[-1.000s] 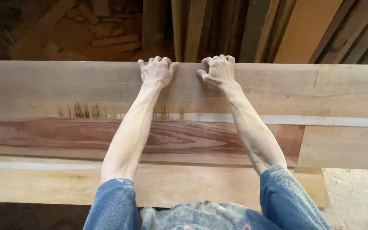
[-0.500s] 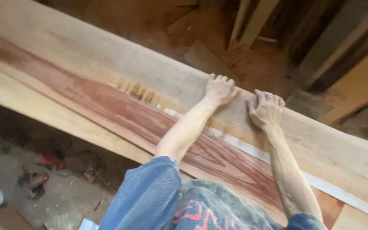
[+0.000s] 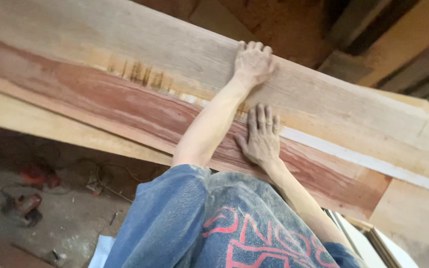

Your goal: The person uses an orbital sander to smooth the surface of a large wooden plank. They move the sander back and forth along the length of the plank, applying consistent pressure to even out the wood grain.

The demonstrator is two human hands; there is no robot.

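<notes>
- The wide pale plank (image 3: pixel 140 44) lies slantwise across the view on top of a red-grained board (image 3: pixel 125 111), itself resting on a lighter board (image 3: pixel 36 124) beneath.
- The left hand (image 3: pixel 253 62) is hooked over the pale plank's far edge, fingers curled together and clamped on that edge, arm stretched nearly straight.
- The right hand (image 3: pixel 260 139) lies flat on the red-grained board just below the pale plank — fingers spread, gripping nothing, elbow bent close to the body.
- Likely risk: with only one hand gripping, the long plank could pivot or slide off the stack, and the flat palm could catch a splinter or be pinched at the seam.
- Below left, red power tools (image 3: pixel 26 201) and cables lie on the dusty floor (image 3: pixel 65 223) — something a falling plank might strike.
</notes>
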